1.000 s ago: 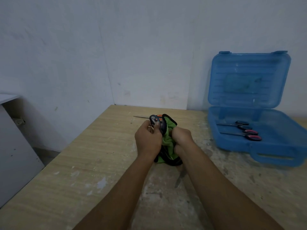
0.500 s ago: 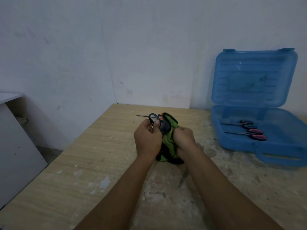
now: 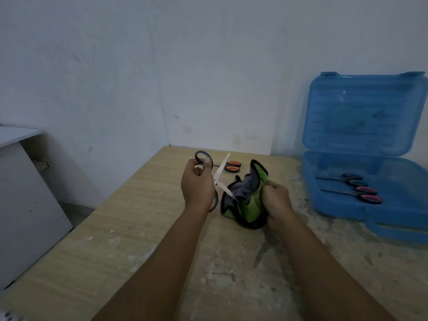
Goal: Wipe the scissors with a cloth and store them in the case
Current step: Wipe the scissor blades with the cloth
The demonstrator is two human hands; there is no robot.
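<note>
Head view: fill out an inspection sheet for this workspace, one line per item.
Surface: wooden table, scuffed and paint-flecked.
Job's things: black-handled scissors spread open, one blade tip in the green and grey cloth; blue case open, lid upright, with blue-handled scissors and pink-handled scissors inside; orange-handled scissors lying on the table behind the hands.
Clutter: nothing seen.
Hands: left hand grips the black-handled scissors; right hand holds the bunched cloth.
Cables: nothing seen.
Surroundings: white wall behind; pale cabinet to the left of the table.
</note>
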